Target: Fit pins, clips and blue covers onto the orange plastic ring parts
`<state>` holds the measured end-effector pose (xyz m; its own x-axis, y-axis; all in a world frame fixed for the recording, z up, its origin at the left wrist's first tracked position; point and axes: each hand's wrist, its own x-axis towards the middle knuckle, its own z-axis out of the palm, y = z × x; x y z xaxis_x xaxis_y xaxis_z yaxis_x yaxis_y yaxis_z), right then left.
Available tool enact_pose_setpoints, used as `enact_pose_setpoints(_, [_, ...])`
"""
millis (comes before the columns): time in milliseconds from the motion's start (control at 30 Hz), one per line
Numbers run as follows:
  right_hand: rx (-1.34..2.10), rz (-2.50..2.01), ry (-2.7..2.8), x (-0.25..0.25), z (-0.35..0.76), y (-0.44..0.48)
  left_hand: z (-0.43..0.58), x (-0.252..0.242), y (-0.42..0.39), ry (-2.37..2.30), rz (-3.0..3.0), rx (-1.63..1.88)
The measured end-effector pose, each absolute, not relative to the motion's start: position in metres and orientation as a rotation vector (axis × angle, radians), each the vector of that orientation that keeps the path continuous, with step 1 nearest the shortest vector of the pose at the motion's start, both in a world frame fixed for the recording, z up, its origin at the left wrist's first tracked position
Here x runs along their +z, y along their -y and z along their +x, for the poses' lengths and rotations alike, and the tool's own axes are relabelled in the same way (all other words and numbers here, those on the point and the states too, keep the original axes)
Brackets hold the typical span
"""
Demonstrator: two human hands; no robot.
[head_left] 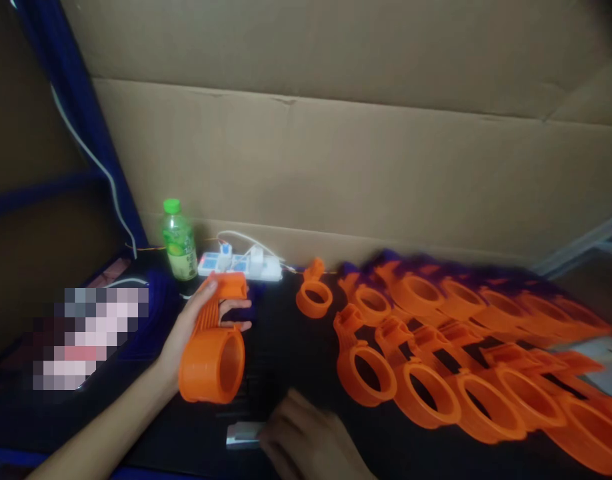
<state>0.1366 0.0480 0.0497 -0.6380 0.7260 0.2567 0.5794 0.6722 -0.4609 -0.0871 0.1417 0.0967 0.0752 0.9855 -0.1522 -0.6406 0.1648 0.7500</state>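
Observation:
My left hand [186, 327] is closed around an orange plastic part [211, 367], which has a wide round ring at its lower end and a ribbed handle. Its ring faces right, and fingertips show past the handle. Low in the middle, my right hand [311, 437] is blurred, with bent fingers over the end of a small flat whitish piece [243, 435]. Whether those fingers grip the piece cannot be made out. Right of both hands, several similar orange ring parts [366, 373] lie in rows on the black table [286, 360]; one single ring part [314, 298] sits apart, farther back.
A green-capped bottle [180, 243] stands at the back left, beside a white power strip [266, 268] with plugs and cables. Cardboard [336, 167] walls off the back. A blue post [81, 120] rises at left, above a pixelated patch. A pale object [599, 363] lies far right.

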Motion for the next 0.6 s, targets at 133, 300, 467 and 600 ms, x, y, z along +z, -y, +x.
enact_pose_setpoints(133, [0.783, -1.178, 2.145, 0.097, 0.136, -0.065, -0.088, 0.096, -0.139, -0.764, 0.665, 1.240])
enact_pose_setpoints(300, [0.927, -1.349, 1.829, 0.144, 0.144, -0.095, -0.083, 0.090, -0.136, -0.651, 0.890, 1.102])
enact_pose_setpoints(467, [1.045, -1.311, 1.759, 0.151, 0.144, -0.106, -0.078, 0.087, -0.130, -0.613, 0.970, 1.082])
enact_pose_setpoints(600, [1.054, -1.328, 1.743, 0.156, 0.146, -0.105, -0.077, 0.089, -0.124, -0.604, 1.009, 1.069])
